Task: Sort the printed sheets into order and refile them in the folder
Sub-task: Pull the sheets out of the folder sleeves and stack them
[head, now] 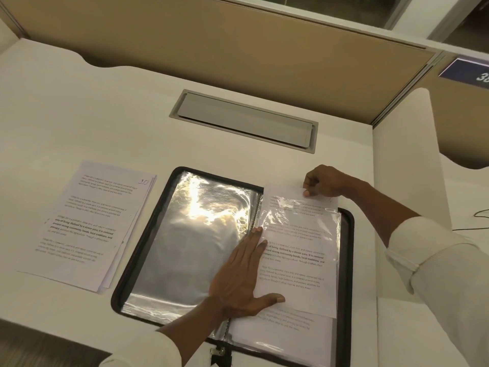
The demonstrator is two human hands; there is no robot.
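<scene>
An open black-edged folder [346, 260] with clear plastic sleeves lies on the desk in front of me. A printed sheet [299, 260] sits partway in the right-hand sleeve, its top sticking out past the folder's far edge. My right hand [325, 181] pinches that sheet's top edge. My left hand [240, 276] lies flat with straight fingers across the folder's spine, pressing on the sleeve and sheet. The left-hand sleeve [195, 234] is shiny and holds no sheet that I can see. A stack of printed sheets [87, 223], the top one marked 10 by hand, lies left of the folder.
A grey cable hatch [243, 120] is set into the white desk [79, 107] behind the folder. A tan partition [211, 35] closes off the back. A white divider [412, 181] stands at the right, with a thin cable [479, 211] beyond it.
</scene>
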